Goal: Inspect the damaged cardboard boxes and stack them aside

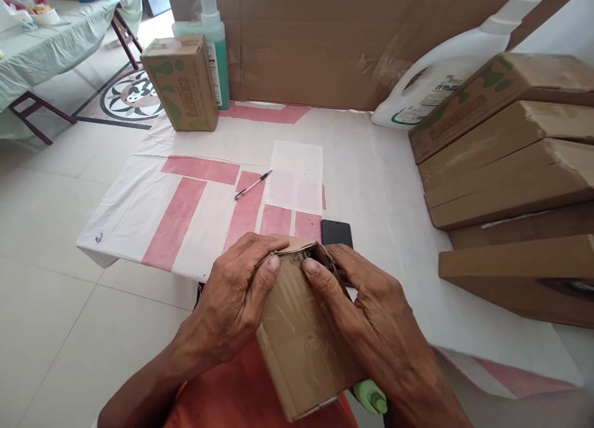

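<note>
Between my two hands is a brown cardboard box [301, 335], held over my lap at the table's near edge. Its far end has a flap partly open, with a dark gap at the right corner. My left hand [241, 292] grips the left side, thumb on the top face by the flap. My right hand [357, 298] wraps the right side, its thumb pressed at the torn-looking edge by the opening. The fingers below the box are hidden. A black flat object [337, 232], perhaps a phone, lies just beyond my right hand.
On the table [385, 187] are a pen [253, 185] and a white paper sheet [294, 175]. An upright carton [185, 85] and green bottle [221, 63] stand far left. Stacked cartons [501, 180] and a white jug [445, 69] fill the right. A green bottle tip [371, 396] shows below.
</note>
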`<state>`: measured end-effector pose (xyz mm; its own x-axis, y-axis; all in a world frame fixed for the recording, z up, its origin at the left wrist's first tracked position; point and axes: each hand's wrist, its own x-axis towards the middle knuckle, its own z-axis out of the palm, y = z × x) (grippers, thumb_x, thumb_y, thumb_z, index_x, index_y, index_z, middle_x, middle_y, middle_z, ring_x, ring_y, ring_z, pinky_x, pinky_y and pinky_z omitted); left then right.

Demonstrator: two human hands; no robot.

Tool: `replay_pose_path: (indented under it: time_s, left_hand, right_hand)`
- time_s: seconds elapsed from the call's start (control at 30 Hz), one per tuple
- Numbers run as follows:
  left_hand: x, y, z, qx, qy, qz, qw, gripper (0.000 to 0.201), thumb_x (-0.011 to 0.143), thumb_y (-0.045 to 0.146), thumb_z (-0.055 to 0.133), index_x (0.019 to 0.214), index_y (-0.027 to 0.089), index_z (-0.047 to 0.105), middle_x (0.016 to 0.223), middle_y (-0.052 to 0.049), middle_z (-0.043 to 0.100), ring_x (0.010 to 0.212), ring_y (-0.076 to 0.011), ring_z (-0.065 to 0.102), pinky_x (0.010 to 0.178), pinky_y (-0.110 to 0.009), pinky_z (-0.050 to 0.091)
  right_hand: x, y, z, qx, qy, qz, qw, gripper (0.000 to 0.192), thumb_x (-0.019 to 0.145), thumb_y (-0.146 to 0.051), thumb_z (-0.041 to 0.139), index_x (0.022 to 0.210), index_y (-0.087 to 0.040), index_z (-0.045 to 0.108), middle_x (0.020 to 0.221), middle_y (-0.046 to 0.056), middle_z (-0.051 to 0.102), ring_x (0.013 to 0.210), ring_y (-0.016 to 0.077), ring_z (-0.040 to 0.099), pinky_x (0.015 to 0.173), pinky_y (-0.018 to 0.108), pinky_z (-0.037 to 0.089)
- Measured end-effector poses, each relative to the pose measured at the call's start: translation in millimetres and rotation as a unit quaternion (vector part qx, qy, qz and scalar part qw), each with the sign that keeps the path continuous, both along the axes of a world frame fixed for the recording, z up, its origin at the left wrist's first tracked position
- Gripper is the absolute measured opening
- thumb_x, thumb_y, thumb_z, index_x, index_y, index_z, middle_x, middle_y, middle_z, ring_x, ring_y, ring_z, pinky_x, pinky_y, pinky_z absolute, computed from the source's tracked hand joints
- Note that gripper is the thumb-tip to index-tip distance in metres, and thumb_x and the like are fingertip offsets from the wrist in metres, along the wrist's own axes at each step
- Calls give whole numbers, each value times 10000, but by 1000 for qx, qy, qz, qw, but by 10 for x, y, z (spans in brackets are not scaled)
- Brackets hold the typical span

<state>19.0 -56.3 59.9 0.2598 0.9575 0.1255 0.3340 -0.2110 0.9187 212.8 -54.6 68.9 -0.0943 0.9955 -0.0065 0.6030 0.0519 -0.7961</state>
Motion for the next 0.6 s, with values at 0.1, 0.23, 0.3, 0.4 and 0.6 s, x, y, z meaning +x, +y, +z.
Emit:
replay_pose_path:
  time_s: [0.1, 0.23, 0.3, 0.4, 0.6]
  left_hand:
    - [-3, -4, -18, 1, 0, 11, 1000, 340, 1156, 312, 454, 1345, 226, 724, 1325, -60, 752, 1255, -196, 676, 1117, -323, 490]
    - [-20, -1, -34, 6, -6, 14, 1000, 348, 1157, 313, 448, 1342, 227, 730, 1317, -55, 763, 1245, -201, 683, 1101, -325, 492]
    - [-37, 8, -38, -1, -15, 20, 1000, 345, 1152, 324, 462, 1327, 221, 741, 1291, -57, 771, 1216, -207, 694, 1069, -325, 504]
    - [-89, 40, -55, -20, -22, 28, 999, 351, 1146, 348, 476, 1309, 218, 758, 1297, -63, 769, 1190, -214, 703, 1038, -323, 509]
    - [-302, 131, -127, -71, -17, 83, 994, 418, 1126, 464, 502, 1290, 191, 772, 1307, -78, 776, 1169, -245, 703, 1014, -326, 511]
  right_hand:
    - [-1, 11, -13, -11, 14, -3, 1000, 323, 1070, -456, 518, 918, -257, 721, 907, 34, 749, 797, 223, 660, 773, 350, 514]
    - [5, -15, -37, -20, 42, -1, 999, 333, 1068, -511, 552, 979, -262, 754, 946, 38, 750, 834, 226, 669, 819, 351, 536]
    - [13, -39, -46, -29, 55, 6, 998, 325, 1041, -563, 612, 1056, -279, 771, 980, 33, 754, 859, 227, 679, 830, 345, 553]
    - [39, -86, -69, -34, 52, 8, 998, 375, 1012, -587, 659, 1231, -299, 759, 1110, 43, 777, 943, 241, 712, 881, 361, 583]
    - [138, -223, -158, -88, 61, -7, 994, 466, 970, -609, 679, 1288, -275, 742, 1248, 94, 792, 938, 263, 751, 631, 321, 620]
